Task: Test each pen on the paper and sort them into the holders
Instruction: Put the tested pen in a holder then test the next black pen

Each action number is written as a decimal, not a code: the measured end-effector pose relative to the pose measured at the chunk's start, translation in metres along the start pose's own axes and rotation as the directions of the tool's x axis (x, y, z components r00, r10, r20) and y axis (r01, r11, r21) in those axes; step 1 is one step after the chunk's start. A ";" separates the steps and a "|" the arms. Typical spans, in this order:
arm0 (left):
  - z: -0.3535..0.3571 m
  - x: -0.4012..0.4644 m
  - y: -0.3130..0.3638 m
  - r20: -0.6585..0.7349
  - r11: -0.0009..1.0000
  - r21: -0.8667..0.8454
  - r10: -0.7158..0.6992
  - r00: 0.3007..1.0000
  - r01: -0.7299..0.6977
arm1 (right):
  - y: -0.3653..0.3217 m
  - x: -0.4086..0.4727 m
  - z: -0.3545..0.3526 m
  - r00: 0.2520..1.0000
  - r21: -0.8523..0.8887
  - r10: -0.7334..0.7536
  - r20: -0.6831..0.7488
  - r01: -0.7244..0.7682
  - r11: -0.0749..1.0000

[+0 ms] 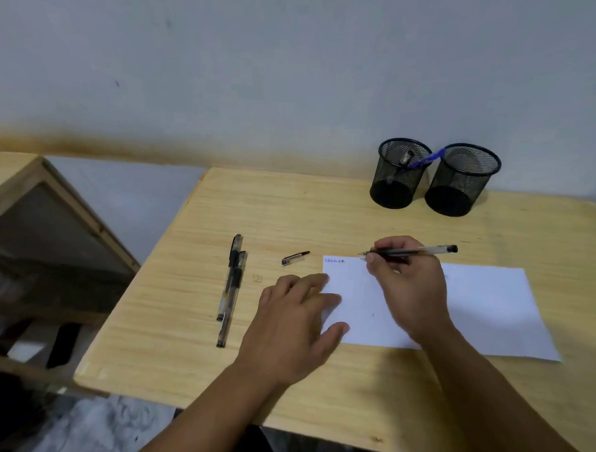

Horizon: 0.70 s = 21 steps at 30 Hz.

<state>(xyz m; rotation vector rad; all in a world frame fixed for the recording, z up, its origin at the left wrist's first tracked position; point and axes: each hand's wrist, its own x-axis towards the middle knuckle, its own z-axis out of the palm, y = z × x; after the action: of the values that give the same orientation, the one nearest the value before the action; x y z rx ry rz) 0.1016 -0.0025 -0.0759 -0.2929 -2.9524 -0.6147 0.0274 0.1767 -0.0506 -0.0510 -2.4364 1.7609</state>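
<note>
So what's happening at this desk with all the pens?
A person is trying out pens. The right hand holds an uncapped clear-barrelled pen with its tip at the top edge of the white sheet of paper, beside a blue scribble. The left hand steadies the sheet. The pen cap and two more pens lie left; one black mesh holder already has pens.

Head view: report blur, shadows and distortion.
Head view: soft overall; right hand casts a faint shadow across the paper; wide-angle lens bows the desk edges; the blue scribble is too blurred to read; both mesh holders stay fairly distinct.
</note>
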 end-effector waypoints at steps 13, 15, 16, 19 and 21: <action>0.000 0.005 0.001 0.077 0.996 0.084 -0.021 0.997 0.015 | 0.013 0.007 0.019 1.000 -0.166 -0.023 -0.007 0.021 0.986; 0.000 0.005 0.002 0.075 0.995 0.100 -0.026 0.997 0.018 | 0.013 0.006 0.020 0.999 -0.180 -0.040 -0.015 0.037 0.983; 0.000 0.005 0.002 0.072 0.994 0.105 -0.027 0.997 0.019 | 0.013 0.005 0.021 0.999 -0.187 -0.050 -0.020 0.046 0.981; 0.000 0.006 0.003 0.070 0.993 0.112 -0.030 0.997 0.022 | 0.013 0.005 0.021 0.996 -0.207 -0.080 -0.025 0.073 0.976; 0.000 0.006 0.003 0.073 0.993 0.115 -0.031 0.997 0.023 | 0.014 0.006 0.021 0.995 -0.226 -0.095 -0.024 0.087 0.970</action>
<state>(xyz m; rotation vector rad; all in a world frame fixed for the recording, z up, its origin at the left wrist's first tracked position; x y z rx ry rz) 0.0960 0.0014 -0.0738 -0.2712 -3.0537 -0.4449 0.0182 0.1618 -0.0698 0.0074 -2.5576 1.4295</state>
